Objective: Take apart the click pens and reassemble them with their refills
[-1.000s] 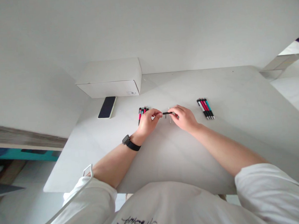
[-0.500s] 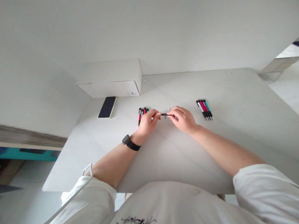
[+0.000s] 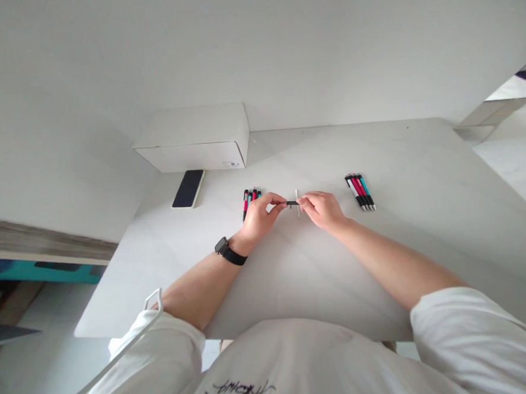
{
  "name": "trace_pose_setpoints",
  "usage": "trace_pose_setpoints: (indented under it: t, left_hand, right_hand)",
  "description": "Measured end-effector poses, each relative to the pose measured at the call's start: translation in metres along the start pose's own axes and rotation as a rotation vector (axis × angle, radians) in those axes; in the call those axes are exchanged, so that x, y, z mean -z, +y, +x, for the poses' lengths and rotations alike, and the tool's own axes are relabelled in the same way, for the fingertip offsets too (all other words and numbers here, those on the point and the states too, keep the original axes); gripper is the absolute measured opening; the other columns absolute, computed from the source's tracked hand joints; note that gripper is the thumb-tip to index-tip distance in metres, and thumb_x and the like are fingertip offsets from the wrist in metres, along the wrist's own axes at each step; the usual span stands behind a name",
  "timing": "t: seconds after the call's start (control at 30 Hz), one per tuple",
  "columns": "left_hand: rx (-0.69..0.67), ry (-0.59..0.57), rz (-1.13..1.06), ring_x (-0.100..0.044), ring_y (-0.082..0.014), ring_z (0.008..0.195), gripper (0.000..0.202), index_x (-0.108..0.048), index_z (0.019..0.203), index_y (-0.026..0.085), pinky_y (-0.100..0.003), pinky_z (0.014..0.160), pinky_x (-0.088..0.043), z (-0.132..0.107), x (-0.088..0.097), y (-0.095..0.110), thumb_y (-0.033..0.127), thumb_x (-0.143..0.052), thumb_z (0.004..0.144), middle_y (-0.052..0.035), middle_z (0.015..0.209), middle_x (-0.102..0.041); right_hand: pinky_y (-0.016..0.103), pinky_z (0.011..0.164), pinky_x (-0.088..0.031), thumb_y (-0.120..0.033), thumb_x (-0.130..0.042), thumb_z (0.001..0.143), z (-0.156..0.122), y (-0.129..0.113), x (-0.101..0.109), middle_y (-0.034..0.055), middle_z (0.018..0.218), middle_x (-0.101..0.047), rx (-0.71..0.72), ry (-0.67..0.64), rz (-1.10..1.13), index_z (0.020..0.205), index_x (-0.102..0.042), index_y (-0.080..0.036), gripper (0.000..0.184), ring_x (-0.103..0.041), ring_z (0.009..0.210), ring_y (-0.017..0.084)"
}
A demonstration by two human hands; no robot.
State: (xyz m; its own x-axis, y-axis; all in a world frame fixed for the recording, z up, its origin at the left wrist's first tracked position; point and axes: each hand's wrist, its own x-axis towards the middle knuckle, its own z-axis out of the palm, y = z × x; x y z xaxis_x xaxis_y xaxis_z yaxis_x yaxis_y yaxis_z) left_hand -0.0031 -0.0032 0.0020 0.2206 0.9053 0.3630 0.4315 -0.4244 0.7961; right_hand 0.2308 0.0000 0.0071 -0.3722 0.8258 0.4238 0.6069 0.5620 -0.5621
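My left hand (image 3: 260,216) and my right hand (image 3: 322,209) meet over the middle of the white table (image 3: 294,266). Both pinch the ends of a small black pen part (image 3: 291,203) held level between them. A thin white pen piece (image 3: 297,202) lies on the table just behind it. A small group of pens (image 3: 250,199) in red, teal and black lies just left of my left hand. A second group of pens (image 3: 361,191) lies to the right of my right hand.
A white cardboard box (image 3: 197,138) stands at the back left against the wall. A dark phone (image 3: 189,188) lies flat in front of it. The table's left edge drops off near a wooden shelf (image 3: 38,243).
My two hands have drawn closer together, so less of the black pen part shows between the fingertips. The pens, phone and box have not moved.
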Motion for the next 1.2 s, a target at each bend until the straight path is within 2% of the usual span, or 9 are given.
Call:
trace_pose_setpoints:
  t: [0.23, 0.33, 0.37, 0.43, 0.6, 0.7, 0.9, 1.07, 1.2]
  left_hand:
    - [0.003, -0.016, -0.073, -0.073, -0.0186, 0.087, 0.017, -0.075, 0.1, 0.021, -0.032, 0.081, -0.058, -0.0009, -0.0006, 0.0005, 0.038, -0.073, 0.095, -0.0053, 0.094, -0.077]
    - [0.009, 0.006, -0.115, -0.072, -0.018, 0.088, 0.019, -0.073, 0.101, 0.02, -0.032, 0.084, -0.058, -0.0001, -0.0006, -0.0001, 0.039, -0.073, 0.096, -0.0061, 0.095, -0.077]
    - [0.012, 0.022, -0.122, -0.072, -0.0179, 0.089, 0.019, -0.073, 0.101, 0.02, -0.032, 0.085, -0.058, 0.0003, -0.0007, -0.0005, 0.039, -0.073, 0.095, -0.0063, 0.095, -0.077]
    - [0.022, 0.049, -0.125, -0.072, -0.018, 0.09, 0.019, -0.073, 0.101, 0.02, -0.033, 0.086, -0.059, 0.0008, -0.0011, -0.0018, 0.038, -0.073, 0.095, -0.0065, 0.096, -0.077]
    - [0.042, 0.056, -0.129, -0.073, -0.0182, 0.09, 0.016, -0.073, 0.1, 0.021, -0.034, 0.087, -0.059, 0.0011, -0.0027, -0.0046, 0.036, -0.073, 0.094, -0.006, 0.096, -0.077]
    - [0.048, 0.058, -0.128, -0.073, -0.0186, 0.09, 0.015, -0.074, 0.099, 0.021, -0.034, 0.087, -0.059, 0.001, -0.0034, -0.0051, 0.035, -0.074, 0.094, -0.0056, 0.096, -0.077]
    - [0.069, 0.071, -0.114, -0.073, -0.019, 0.089, 0.013, -0.074, 0.098, 0.021, -0.035, 0.087, -0.06, 0.0017, -0.0039, -0.007, 0.034, -0.074, 0.093, -0.0055, 0.095, -0.078]
    - [0.067, 0.054, -0.103, -0.073, -0.0187, 0.089, 0.012, -0.075, 0.098, 0.021, -0.035, 0.086, -0.06, 0.0019, -0.004, -0.0071, 0.032, -0.074, 0.093, -0.0053, 0.095, -0.078]
    - [0.07, 0.051, -0.09, -0.073, -0.019, 0.088, 0.013, -0.075, 0.098, 0.021, -0.035, 0.086, -0.06, 0.0021, -0.0043, -0.0071, 0.032, -0.073, 0.093, -0.0057, 0.094, -0.078]
  right_hand:
    - [0.032, 0.07, -0.045, -0.057, -0.035, 0.11, -0.0009, -0.0005, 0.0016, 0.0033, 0.068, -0.068, -0.058, -0.016, 0.058, 0.067, -0.063, -0.023, 0.061, -0.065, 0.068, 0.018]
    - [0.032, 0.074, -0.049, -0.053, -0.041, 0.109, -0.0019, -0.0005, -0.0001, 0.0045, 0.087, -0.074, -0.053, 0.031, 0.112, 0.098, -0.069, -0.023, 0.042, -0.067, 0.078, 0.02]
    - [0.032, 0.075, -0.051, -0.052, -0.046, 0.107, -0.0022, -0.0004, -0.0012, 0.0051, 0.096, -0.075, -0.045, 0.051, 0.138, 0.112, -0.067, -0.024, 0.035, -0.068, 0.081, 0.02]
    - [0.033, 0.077, -0.054, -0.048, -0.057, 0.102, -0.0024, -0.0001, -0.0036, 0.0063, 0.108, -0.073, -0.022, 0.083, 0.173, 0.13, -0.058, -0.026, 0.036, -0.068, 0.083, 0.02]
    - [0.034, 0.078, -0.054, -0.037, -0.058, 0.102, -0.0003, 0.0012, -0.0047, 0.0062, 0.1, -0.071, 0.036, 0.101, 0.111, 0.11, -0.062, -0.026, 0.014, -0.066, 0.081, 0.02]
    - [0.035, 0.079, -0.052, -0.038, -0.054, 0.105, 0.0011, 0.0028, -0.0026, 0.0058, 0.094, -0.071, 0.026, 0.073, 0.062, 0.102, -0.064, -0.026, 0.016, -0.066, 0.084, 0.022]
    - [0.035, 0.08, -0.055, -0.039, -0.061, 0.101, -0.0008, 0.0046, -0.005, 0.0073, 0.11, -0.071, 0.01, 0.057, 0.11, 0.124, -0.058, -0.027, 0.027, -0.069, 0.087, 0.021]
    - [0.034, 0.077, -0.054, -0.033, -0.056, 0.103, -0.0001, 0.004, -0.0048, 0.0058, 0.099, -0.069, 0.038, 0.056, 0.093, 0.111, -0.06, -0.026, 0.011, -0.067, 0.084, 0.021]
    - [0.035, 0.079, -0.053, -0.036, -0.054, 0.104, 0.0009, 0.0042, -0.0027, 0.0055, 0.096, -0.071, 0.023, 0.039, 0.062, 0.109, -0.062, -0.026, 0.013, -0.067, 0.086, 0.022]
